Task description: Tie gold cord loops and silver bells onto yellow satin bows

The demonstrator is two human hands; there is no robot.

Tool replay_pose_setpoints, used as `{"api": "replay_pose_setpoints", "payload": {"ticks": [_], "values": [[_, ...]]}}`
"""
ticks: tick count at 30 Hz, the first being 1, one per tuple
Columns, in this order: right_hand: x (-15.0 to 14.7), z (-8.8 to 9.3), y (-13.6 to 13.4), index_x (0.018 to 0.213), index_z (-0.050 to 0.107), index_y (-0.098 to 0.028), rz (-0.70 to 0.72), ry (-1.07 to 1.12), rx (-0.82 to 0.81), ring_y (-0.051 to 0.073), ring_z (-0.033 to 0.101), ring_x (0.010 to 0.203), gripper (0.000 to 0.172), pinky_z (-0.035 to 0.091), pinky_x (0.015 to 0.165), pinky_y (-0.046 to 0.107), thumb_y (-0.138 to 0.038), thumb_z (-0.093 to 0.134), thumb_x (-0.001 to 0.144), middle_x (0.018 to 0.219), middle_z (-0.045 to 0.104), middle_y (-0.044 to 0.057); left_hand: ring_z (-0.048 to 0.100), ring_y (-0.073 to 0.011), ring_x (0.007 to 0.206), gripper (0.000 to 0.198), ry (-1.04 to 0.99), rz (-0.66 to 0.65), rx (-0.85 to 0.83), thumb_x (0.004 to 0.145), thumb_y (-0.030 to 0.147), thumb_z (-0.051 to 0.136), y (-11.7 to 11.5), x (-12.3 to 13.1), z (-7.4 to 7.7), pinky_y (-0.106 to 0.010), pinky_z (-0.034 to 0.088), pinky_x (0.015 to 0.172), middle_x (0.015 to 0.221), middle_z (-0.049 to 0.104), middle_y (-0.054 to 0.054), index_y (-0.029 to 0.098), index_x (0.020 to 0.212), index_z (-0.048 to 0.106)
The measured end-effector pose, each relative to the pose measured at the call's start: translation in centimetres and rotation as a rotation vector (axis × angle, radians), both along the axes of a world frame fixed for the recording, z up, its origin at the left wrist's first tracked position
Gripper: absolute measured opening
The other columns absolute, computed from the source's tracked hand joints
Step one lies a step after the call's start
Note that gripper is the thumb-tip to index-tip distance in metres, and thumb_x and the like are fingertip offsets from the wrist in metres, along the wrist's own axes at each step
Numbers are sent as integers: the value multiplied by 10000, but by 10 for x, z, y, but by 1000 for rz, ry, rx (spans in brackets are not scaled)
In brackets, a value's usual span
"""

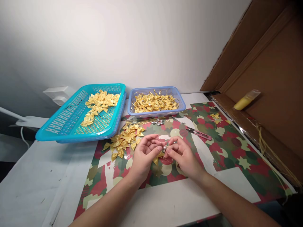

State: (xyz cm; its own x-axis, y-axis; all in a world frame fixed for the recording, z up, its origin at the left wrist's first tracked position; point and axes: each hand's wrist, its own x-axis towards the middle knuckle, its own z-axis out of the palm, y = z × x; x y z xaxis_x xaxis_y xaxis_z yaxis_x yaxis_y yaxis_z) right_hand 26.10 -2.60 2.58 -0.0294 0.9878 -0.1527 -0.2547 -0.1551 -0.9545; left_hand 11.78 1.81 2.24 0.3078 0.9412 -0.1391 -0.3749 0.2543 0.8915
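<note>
My left hand [145, 154] and my right hand [183, 155] meet over the patterned sheet, fingertips nearly touching. Between their pinched fingers sits a small silver bell [165, 147], partly covered. A yellow ribbon bow [155, 159] shows just beneath the fingers, with a thin gold cord running to the right under my right hand. How the cord meets the bell is hidden by the fingers. To the left of my left hand lies a loose pile of yellow bows [126, 137]. Several more silver bells [158, 122] lie beyond my hands, beside a bundle of gold cords [144, 121].
A teal basket [44, 135] with yellow bows stands at the left. Behind, a lilac basket [153, 114] holds bows with gold cords. Pink thread snips [200, 134] lie right of my hands. A cardboard wall [265, 63] borders the right side, with yellow strands [267, 148] hanging there.
</note>
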Motion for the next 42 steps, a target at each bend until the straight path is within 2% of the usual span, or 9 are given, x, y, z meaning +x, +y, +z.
{"api": "replay_pose_setpoints", "payload": {"ticks": [3,7,11,17,22,29,33,37,42], "values": [[-1,-1,-2,899,441,-237,11,-21,28,121,598,709,242,476,694,257,-404,614,871,693,638,-42,652,-129,780,316,14,-8,-54,698,246,784,0,-1,0,-222,525,704,783,630,19,204,978,644],[-2,-3,-6,920,449,-246,26,-94,46,127,612,717,182,488,668,255,-373,578,905,722,649,-37,608,-113,730,152,126,-160,-29,752,286,744,1,-3,-3,-212,501,678,798,650,-10,169,835,696],[-2,-4,-7,928,452,-257,37,-148,70,129,616,671,149,502,646,264,-355,563,916,727,657,-37,605,-149,788,99,199,-184,180,769,280,727,3,-7,-2,-238,506,673,835,629,-26,183,764,710],[3,0,-4,1050,555,-270,20,-405,211,159,640,777,154,492,622,262,-306,581,903,901,676,14,561,-178,1017,82,368,-163,447,831,241,670,5,-16,8,-295,436,928,979,591,-42,212,773,721],[7,4,-4,1009,641,-255,-35,-595,415,198,597,989,158,483,812,328,-193,603,869,1024,670,37,555,-153,1013,83,385,-143,520,843,220,661,6,-20,15,-272,434,928,979,569,-19,232,772,703],[4,5,-1,819,672,-228,-12,-547,552,188,615,874,139,467,836,370,-158,579,894,828,680,30,541,-173,1059,55,447,-172,615,859,236,635,4,-18,20,-300,426,945,1031,567,-24,240,842,687],[8,7,-3,829,663,-232,-57,-491,544,174,601,833,142,454,826,354,-168,563,907,813,657,20,546,-223,998,131,801,-159,668,865,253,588,-1,-23,15,-375,441,881,1000,598,-52,212,985,619],[15,10,-7,841,650,-242,-89,-286,499,173,556,796,152,439,733,322,-243,531,935,787,597,20,538,-261,891,160,1201,-227,684,806,304,635,-8,-29,-1,-400,445,754,919,588,-59,194,917,600],[23,24,-13,782,632,-240,-68,40,520,172,533,694,204,434,666,324,-325,523,932,684,558,15,535,-254,899,83,1272,-257,700,833,286,612,-8,-29,-10,-391,440,753,930,594,-48,211,868,599]]}}
